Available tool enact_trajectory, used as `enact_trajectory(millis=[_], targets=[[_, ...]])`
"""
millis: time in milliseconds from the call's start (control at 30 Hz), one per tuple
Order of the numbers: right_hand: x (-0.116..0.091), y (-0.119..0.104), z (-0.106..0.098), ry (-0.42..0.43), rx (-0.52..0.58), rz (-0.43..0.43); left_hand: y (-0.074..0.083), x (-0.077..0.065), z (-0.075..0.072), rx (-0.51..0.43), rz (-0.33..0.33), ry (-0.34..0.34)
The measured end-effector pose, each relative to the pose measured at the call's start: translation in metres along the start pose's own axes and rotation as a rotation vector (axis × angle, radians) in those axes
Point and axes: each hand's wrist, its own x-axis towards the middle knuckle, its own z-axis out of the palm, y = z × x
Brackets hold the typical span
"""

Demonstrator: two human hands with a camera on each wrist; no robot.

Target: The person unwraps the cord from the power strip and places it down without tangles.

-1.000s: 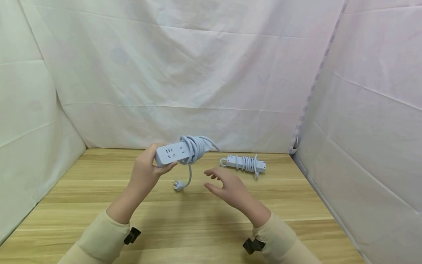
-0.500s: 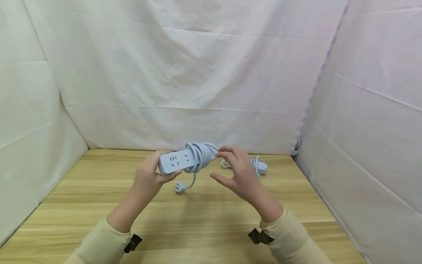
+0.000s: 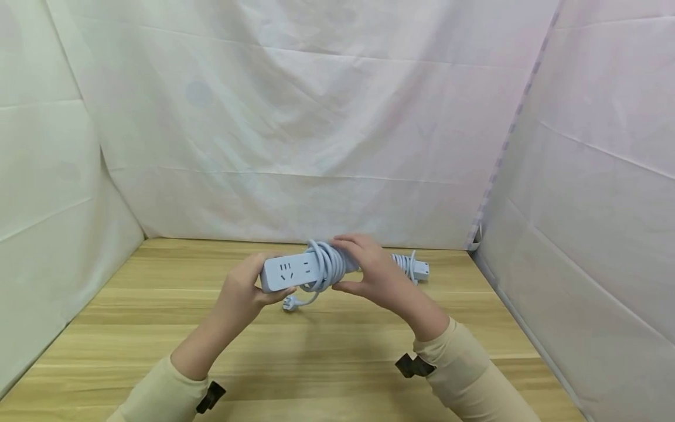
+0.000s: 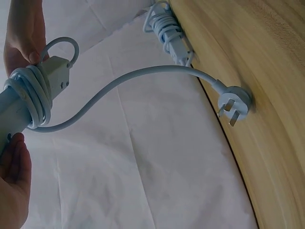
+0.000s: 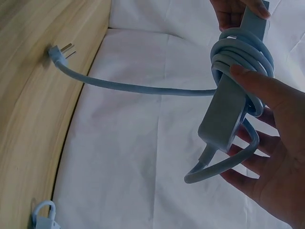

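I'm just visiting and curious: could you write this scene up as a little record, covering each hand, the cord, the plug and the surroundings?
Left hand: grips one end of the held strip
Right hand: holds its other end, thumb over the cord
Cord: wound round the held strip in several turns
Plug: on a loose length of cord, prongs showing; contact with the table unclear
Other strip: on the table, its cord wound too, partly hidden by the right hand in the head view
Surroundings: white cloth behind and at both sides
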Motion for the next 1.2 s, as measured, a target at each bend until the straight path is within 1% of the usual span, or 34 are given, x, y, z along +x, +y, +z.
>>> enact_trajectory(millis=[100, 200, 267, 367, 500, 667, 800, 900, 1000, 1200], targets=[[0.000, -0.001, 0.001, -0.032, 0.018, 0.015, -0.002, -0.001, 0.000, -0.010, 0.015, -0.001], [-0.001, -0.001, 0.001, -0.043, 0.014, 0.014, -0.004, -0.001, -0.001, -0.020, 0.022, -0.003], [-0.001, -0.001, 0.002, -0.040, 0.008, 0.003, -0.005, -0.002, -0.001, -0.026, 0.019, -0.014], [-0.001, 0.000, 0.003, -0.030, -0.012, -0.021, -0.007, -0.003, -0.003, -0.033, -0.003, -0.048], [-0.001, 0.001, 0.004, -0.029, -0.047, -0.043, -0.007, -0.002, -0.008, -0.044, -0.067, -0.127], [0.001, 0.002, 0.007, -0.034, -0.105, -0.051, -0.005, 0.002, -0.014, -0.034, -0.170, -0.254], [0.002, 0.002, 0.010, -0.033, -0.160, -0.051, -0.003, 0.006, -0.015, 0.000, -0.247, -0.344], [0.003, 0.003, 0.012, -0.035, -0.199, -0.052, -0.002, 0.007, -0.014, 0.030, -0.280, -0.390], [0.004, 0.003, 0.015, -0.028, -0.220, -0.060, -0.002, 0.008, -0.011, 0.064, -0.275, -0.411], [0.005, 0.002, 0.018, -0.019, -0.238, -0.065, -0.002, 0.010, -0.005, 0.195, -0.182, -0.417]])
